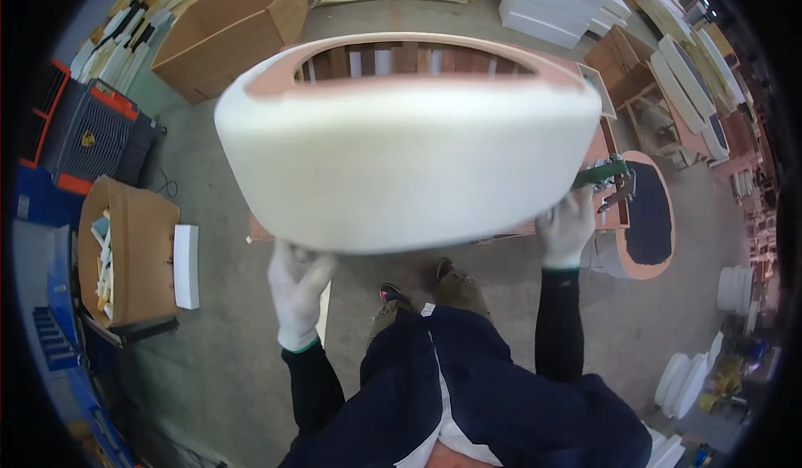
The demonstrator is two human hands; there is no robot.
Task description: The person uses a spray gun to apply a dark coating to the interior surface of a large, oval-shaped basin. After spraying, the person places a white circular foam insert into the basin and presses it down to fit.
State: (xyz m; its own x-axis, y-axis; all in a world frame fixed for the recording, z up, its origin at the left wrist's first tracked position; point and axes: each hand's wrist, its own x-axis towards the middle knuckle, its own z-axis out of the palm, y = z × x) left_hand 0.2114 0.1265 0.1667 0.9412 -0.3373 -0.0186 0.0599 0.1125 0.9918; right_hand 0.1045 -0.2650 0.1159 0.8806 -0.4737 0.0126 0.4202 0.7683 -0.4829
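Holding a large rounded seat shell up in front of the body, both gloved hands grip its lower edge. The left hand sits under the near-left curve with its fingers curled up against the white foam; the right hand clasps the near-right end, fingers wrapped onto the edge. Whether the fingertips reach round to the inner side cannot be told, as the shell hides them.

The shell looks bulky rather than heavy, judging by how it is carried high on two hands set well apart. Its outer face is thick white foam, likely soft and easily dented by pinching, while the tan rim above the fingers seems a stiff wooden frame with slats showing through the opening. The firm lower edge, where the hands already are, seems the safest hold; squeezing the padding alone could let it slip or mark.

Below the fingers lies a grey concrete floor. Just beyond the right hand a green tool rests on the work surface, beside an oval dark-topped panel. Left of the left hand stand a cardboard box of offcuts and a white foam block. Farther off are stacked foam sheets and wooden frames.
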